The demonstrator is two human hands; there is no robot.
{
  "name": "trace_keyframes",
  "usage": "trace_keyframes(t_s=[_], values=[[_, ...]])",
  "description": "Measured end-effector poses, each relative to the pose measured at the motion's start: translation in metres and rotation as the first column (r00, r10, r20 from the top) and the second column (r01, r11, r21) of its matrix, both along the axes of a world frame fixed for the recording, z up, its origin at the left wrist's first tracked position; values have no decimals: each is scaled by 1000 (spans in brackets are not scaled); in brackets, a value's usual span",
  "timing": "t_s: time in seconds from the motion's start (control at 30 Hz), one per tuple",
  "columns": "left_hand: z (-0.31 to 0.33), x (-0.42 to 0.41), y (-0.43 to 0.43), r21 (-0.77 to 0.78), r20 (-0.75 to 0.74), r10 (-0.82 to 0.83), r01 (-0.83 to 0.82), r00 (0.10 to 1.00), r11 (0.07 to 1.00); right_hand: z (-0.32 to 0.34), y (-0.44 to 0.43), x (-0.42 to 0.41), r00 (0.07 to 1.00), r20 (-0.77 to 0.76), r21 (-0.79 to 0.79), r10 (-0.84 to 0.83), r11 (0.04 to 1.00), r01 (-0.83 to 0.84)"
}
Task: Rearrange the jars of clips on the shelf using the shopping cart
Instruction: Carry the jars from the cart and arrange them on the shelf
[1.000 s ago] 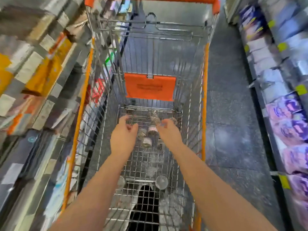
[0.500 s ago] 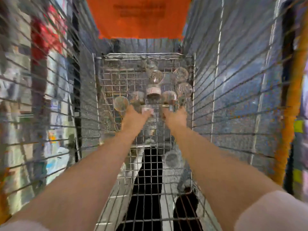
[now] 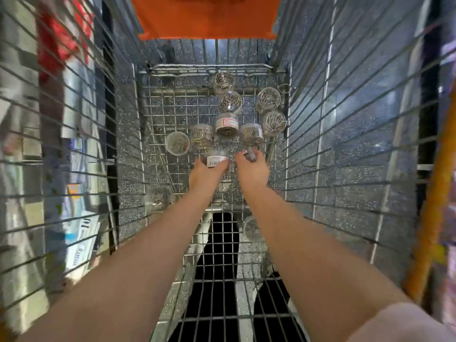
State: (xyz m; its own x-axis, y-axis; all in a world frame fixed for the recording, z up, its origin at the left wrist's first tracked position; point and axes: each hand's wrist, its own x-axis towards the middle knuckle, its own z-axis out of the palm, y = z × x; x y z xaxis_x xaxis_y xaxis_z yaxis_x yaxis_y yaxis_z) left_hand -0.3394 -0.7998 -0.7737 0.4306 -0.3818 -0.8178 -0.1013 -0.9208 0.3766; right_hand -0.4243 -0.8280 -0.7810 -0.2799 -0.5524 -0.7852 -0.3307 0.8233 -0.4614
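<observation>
In the shopping cart (image 3: pixel 138 124), the left hand (image 3: pixel 206 175) is wrapped round a little jar (image 3: pixel 215 159) with a white label. Just beside it, the right hand (image 3: pixel 253 170) curls on a second jar (image 3: pixel 250 153), though that one is blurry. More jars of clips (image 3: pixel 226 124) lie scattered past the hands; they look small, hard and smooth, likely light but slippery, so hold each round its middle.

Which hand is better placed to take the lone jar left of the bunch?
Left: the left hand is nearer the lone jar, though it holds a labelled jar; the right hand, gripping another jar, would cross over.
</observation>
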Motion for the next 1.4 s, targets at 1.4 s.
trace_keyframes(t_s=[1.4], values=[[559,98,487,-977,-151,739,-212,656,-12,567,395,135,-48,293,-955,955,290,-69]])
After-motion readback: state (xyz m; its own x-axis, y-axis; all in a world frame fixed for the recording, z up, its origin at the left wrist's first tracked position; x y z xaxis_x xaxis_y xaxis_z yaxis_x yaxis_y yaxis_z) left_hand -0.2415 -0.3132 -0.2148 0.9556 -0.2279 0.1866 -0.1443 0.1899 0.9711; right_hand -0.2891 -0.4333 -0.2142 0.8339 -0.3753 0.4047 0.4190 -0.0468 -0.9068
